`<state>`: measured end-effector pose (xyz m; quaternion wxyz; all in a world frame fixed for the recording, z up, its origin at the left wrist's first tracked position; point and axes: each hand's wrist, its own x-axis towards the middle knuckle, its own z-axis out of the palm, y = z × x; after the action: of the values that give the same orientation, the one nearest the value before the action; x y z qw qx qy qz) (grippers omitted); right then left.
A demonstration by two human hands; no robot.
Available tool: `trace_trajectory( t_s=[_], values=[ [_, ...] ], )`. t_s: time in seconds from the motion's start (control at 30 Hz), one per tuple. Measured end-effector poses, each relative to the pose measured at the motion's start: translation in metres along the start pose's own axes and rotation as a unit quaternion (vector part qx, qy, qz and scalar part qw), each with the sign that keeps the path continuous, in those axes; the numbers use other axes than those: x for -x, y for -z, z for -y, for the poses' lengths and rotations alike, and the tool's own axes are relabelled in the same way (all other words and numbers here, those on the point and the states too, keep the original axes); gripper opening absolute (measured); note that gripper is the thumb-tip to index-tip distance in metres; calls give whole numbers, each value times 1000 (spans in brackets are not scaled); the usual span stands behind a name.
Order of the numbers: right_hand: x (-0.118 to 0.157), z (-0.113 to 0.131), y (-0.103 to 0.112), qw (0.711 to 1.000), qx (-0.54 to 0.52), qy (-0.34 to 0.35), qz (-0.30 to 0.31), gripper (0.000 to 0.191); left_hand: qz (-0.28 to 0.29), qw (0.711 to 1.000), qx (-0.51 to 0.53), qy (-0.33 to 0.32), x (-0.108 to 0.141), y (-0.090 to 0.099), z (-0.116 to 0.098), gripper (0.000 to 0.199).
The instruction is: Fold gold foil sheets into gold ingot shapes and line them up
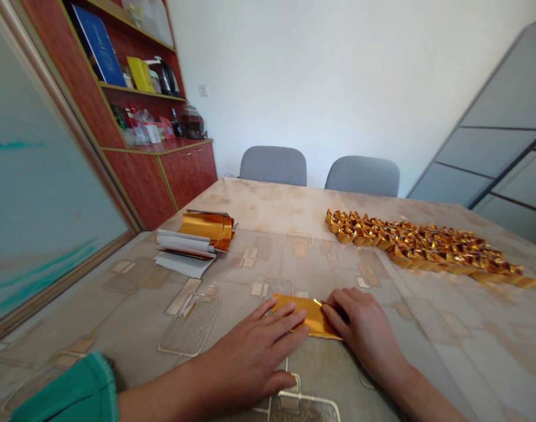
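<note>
A folded sheet of gold foil paper [306, 316] lies flat on the patterned table cover [294, 264], right in front of me. My left hand [254, 357] rests on its left part, with the fingers spread across the foil. My right hand [360, 328] presses its curled fingers on the right end, hiding that edge. Farther left, a curled stack of gold foil sheets [207, 230] sits on white paper sheets [184, 249]. Several rows of folded gold foil ingots [421, 246] stretch across the right side of the table.
A green sleeve [65, 390] covers my left forearm. Two grey chairs [273, 166] stand beyond the far table edge. A red-brown wooden cabinet [162, 181] holding a kettle, jars and books stands at the back left. Large glass panels flank both sides.
</note>
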<state>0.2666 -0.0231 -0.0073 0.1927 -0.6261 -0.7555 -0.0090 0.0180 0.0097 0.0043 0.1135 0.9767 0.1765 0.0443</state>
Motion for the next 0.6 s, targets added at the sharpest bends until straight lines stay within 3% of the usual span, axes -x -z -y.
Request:
trace_trajectory(
  t_s=[0.27,0.43,0.5,0.6],
  values=[
    [-1,0,0,1000,-2,5,3,17,-22,1000,14,1,0,-7,4,61],
    [-1,0,4,1000,-5,11,-26,12,-44,999,32,-3,0,-3,3,54],
    [2,5,8,997,6,43,-57,8,-45,998,35,-4,0,-2,3,53],
    [12,23,12,987,27,143,-68,18,-47,998,35,-9,-1,1,2,51]
  ],
)
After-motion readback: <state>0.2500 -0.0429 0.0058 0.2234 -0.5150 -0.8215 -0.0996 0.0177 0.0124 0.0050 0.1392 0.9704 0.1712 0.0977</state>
